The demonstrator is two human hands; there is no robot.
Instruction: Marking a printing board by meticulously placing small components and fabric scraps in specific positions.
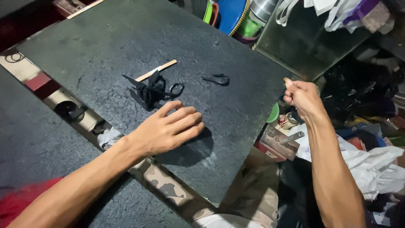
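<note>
The left hand point(168, 128) lies loosely open, palm down, fingers half curled on the dark desk point(105, 42), holding nothing. Just beyond its fingertips sits a small heap of black fabric scraps point(149, 92), a thin wooden stick point(157, 70) touching the heap's far side. A black loop point(217, 79) lies apart. The right hand point(301, 98) is closed in a fist at the desk's edge; what it grips I cannot tell.

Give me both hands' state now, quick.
Left hand: open, fingers resting on the dark board, holding nothing.
Right hand: closed in a fist; contents cannot be told.
</note>
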